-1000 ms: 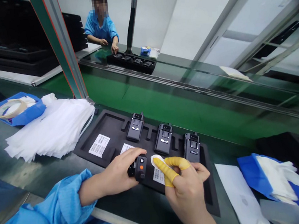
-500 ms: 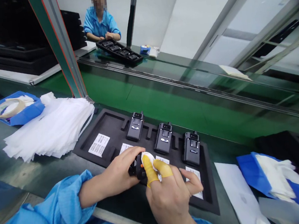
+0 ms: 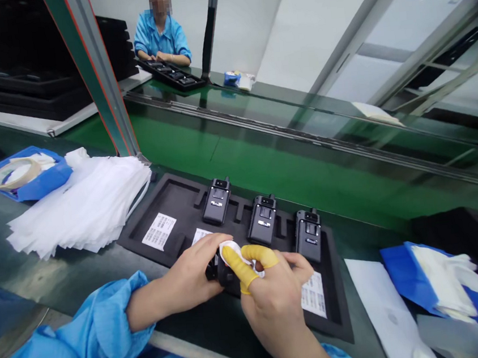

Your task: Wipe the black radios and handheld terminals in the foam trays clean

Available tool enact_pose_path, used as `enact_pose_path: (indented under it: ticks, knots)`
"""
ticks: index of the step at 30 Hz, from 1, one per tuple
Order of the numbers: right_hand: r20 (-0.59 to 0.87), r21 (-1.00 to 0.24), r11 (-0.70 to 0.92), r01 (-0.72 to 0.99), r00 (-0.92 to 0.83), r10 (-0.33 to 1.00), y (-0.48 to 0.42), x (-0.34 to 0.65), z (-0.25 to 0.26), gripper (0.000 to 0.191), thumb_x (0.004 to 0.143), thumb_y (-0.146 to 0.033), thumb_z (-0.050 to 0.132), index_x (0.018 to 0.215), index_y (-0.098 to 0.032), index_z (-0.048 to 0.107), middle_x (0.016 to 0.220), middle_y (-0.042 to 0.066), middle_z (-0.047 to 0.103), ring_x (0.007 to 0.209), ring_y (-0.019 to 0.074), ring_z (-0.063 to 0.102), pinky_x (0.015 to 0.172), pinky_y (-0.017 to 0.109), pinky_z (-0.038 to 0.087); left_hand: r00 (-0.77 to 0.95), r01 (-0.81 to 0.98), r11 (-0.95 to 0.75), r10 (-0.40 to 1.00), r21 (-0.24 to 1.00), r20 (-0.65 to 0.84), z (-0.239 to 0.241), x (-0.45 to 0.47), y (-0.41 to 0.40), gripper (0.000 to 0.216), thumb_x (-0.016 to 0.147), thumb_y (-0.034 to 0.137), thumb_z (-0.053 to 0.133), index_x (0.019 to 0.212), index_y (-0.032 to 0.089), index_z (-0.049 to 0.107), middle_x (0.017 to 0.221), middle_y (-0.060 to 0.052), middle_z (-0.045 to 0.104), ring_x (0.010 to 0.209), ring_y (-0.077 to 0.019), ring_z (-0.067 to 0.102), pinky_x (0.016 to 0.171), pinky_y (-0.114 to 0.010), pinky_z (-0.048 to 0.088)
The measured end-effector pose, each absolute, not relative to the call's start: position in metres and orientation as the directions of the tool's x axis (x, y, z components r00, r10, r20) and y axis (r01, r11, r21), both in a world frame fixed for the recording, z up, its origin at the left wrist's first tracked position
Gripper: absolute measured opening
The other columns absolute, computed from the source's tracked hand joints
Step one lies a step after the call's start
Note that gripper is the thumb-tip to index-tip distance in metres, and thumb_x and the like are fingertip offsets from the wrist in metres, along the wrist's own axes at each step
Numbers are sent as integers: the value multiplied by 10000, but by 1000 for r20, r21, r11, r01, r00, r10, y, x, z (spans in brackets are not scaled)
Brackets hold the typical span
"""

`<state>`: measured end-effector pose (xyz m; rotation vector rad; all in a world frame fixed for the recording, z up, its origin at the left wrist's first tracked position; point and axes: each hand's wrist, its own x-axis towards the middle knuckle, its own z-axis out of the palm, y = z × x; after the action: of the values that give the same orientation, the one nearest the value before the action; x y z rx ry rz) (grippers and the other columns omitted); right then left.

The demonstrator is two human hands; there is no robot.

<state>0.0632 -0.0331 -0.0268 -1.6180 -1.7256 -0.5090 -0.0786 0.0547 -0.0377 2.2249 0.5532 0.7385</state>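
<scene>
Left hand [image 3: 190, 281] grips a small black device [image 3: 220, 273] at the near edge of the black foam tray [image 3: 168, 200], fingers curled tight round it; right hand [image 3: 273, 303], yellow cots on two fingers, pinches a white wipe pad [image 3: 230, 250] down onto the device top. Three more black devices [image 3: 261, 220] stand upright in tray slots just beyond, paper labels [image 3: 158, 231] lying in the tray. White bag stack [image 3: 83, 204] and blue bin [image 3: 29, 181] far left; a co-worker [image 3: 161, 39] in blue sits with another tray across the green belt [image 3: 264, 170].
</scene>
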Motion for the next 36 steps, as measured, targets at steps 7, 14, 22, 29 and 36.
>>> enact_pose_path:
  ticks: [7,14,22,29,36]
  knots:
    - [684,-182,281,942,-84,725,-32,75,-22,348,735,-4,438,815,-244,677,844,-16,619,712,100,498,799,352,250,747,175,-657,573,733,336,-39,-79,55,588,686,79,571,1243,189,417,1207,-111,565,1114,-235,558,963,-385,468]
    - [681,-177,265,948,-76,728,-38,79,-25,449,737,15,432,962,-290,672,838,-29,615,713,92,509,815,349,252,766,179,-659,559,731,317,-38,-80,54,609,686,67,571,1262,195,419,1231,-115,558,1150,-241,538,984,-397,451]
    - [699,-131,185,974,-42,714,-44,93,-45,434,719,25,447,961,-263,662,877,-9,603,723,108,512,816,370,265,744,212,-654,590,726,313,-36,-79,54,575,697,85,577,1243,193,434,1215,-100,566,1115,-224,557,976,-366,456]
    - [749,-151,152,977,13,663,-36,81,-34,357,783,-25,474,998,-243,657,900,14,595,742,118,512,792,368,285,750,195,-661,576,724,324,-36,-78,54,549,706,86,571,1224,203,429,1200,-93,575,1094,-223,567,956,-360,466]
    - [779,-92,93,991,13,627,-29,66,-36,329,786,-13,435,904,-219,662,875,19,628,718,119,493,785,370,275,742,188,-658,581,729,334,-36,-77,54,555,696,67,589,1209,215,435,1188,-83,582,1092,-227,567,958,-362,468]
